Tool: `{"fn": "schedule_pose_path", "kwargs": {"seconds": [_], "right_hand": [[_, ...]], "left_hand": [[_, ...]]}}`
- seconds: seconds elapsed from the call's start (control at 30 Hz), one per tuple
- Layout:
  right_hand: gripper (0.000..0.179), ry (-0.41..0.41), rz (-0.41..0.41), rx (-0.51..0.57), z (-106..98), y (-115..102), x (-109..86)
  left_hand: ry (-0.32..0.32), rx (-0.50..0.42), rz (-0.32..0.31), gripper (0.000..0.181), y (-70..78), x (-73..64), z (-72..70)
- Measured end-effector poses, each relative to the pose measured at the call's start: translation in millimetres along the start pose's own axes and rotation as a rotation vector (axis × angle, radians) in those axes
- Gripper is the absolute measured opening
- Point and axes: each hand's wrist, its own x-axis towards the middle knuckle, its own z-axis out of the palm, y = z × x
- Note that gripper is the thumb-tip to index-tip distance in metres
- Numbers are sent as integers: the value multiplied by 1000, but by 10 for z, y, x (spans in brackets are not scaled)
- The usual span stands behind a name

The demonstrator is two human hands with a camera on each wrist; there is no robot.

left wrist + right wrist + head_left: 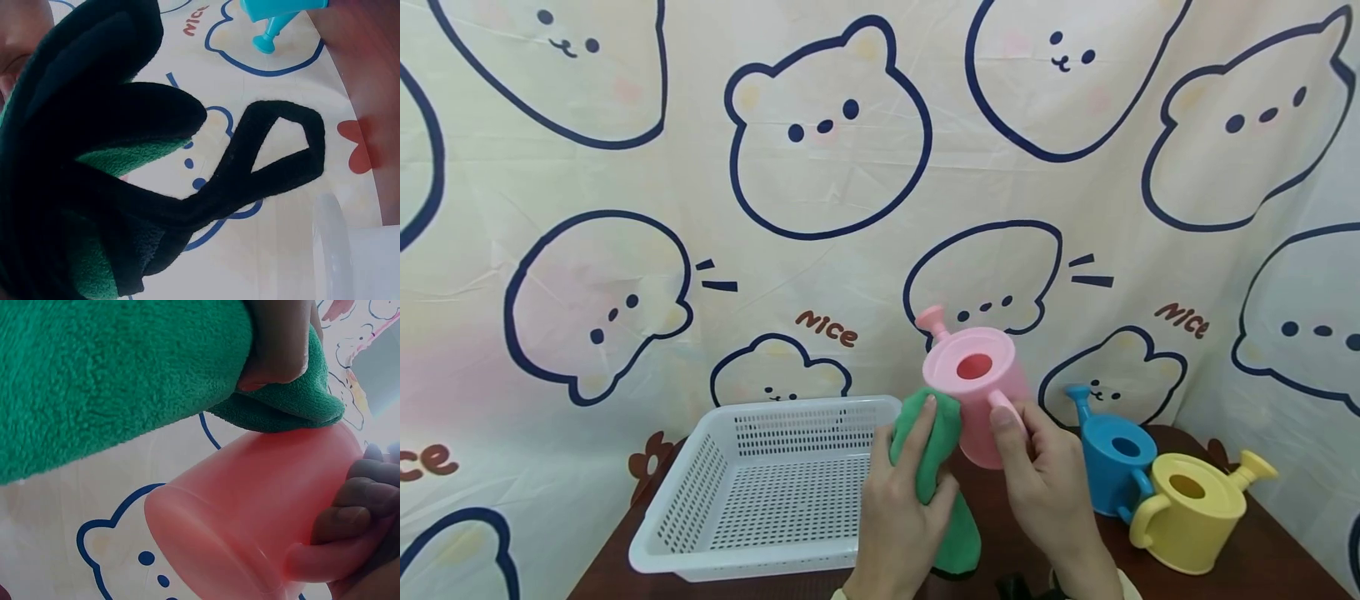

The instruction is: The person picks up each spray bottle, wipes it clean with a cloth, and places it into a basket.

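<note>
My right hand [1048, 479] grips the handle of a pink toy watering can [981, 408], which is held up off the table with its spout toward the far left. In the right wrist view, the fingers wrap round that handle and the can's [250, 506] base faces the camera. My left hand [902, 508] holds a green cloth [928, 433] bunched in its fingers and touches it to the can's side near the top rim. The cloth's lower end hangs below the hand. In the left wrist view, the cloth's dark edging and a loop [275, 156] dangle.
A white perforated basket [658, 508] stands on the dark brown table [1273, 550] at the left. On the right, a blue watering can [1112, 467] and a yellow one [1198, 517] stand close together. A cartoon-printed curtain [865, 275] hangs behind.
</note>
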Motion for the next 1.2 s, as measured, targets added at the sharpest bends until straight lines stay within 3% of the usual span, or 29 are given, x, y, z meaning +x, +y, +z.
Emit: {"fn": "schedule_pose_path", "kwargs": {"seconds": [0.3,0.6,0.87,1.2], "right_hand": [[14,1,-23,-18,14,-8,-4],[14,17,-80,-16,32,6,-7],[18,24,-84,2,27,-30,-1],[20,67,-30,108,13,-76,-24]], "left_hand": [[3,16,2,91,10,-1,-1],[-64,43,-36,92,38,-12,3],[-121,34,-15,92,65,-27,27],[-141,48,15,86,61,-60,82]]}}
